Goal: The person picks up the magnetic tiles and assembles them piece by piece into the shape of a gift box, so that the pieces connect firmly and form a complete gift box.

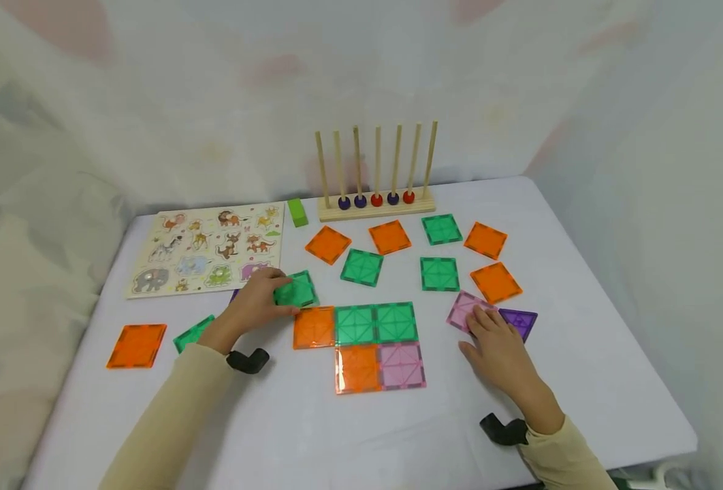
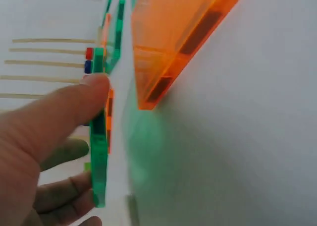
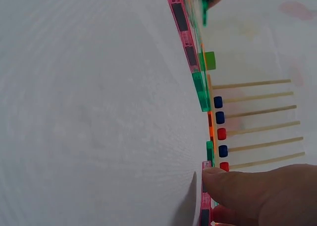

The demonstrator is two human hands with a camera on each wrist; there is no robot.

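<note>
My left hand (image 1: pixel 252 305) pinches a green square magnetic tile (image 1: pixel 300 290) by its edge, thumb on one face and fingers on the other. In the left wrist view the green tile (image 2: pixel 99 159) stands on edge beside a near orange tile (image 2: pixel 171 47). Just right of it lies a joined group: an orange tile (image 1: pixel 314 328), two green tiles (image 1: pixel 376 322), another orange tile (image 1: pixel 358 369) and a pink tile (image 1: pixel 402 365). My right hand (image 1: pixel 501 350) rests its fingers on a separate pink tile (image 1: pixel 459 310), partly covering it, near a purple triangle tile (image 1: pixel 519 322).
Loose orange tiles (image 1: pixel 389 237) and green tiles (image 1: pixel 440 274) lie across the back. An animal puzzle board (image 1: pixel 208 248), a green block (image 1: pixel 297 212) and a wooden peg stand (image 1: pixel 376 208) with beads line the rear. Another orange tile (image 1: pixel 136 346) and green tile (image 1: pixel 193 333) lie left.
</note>
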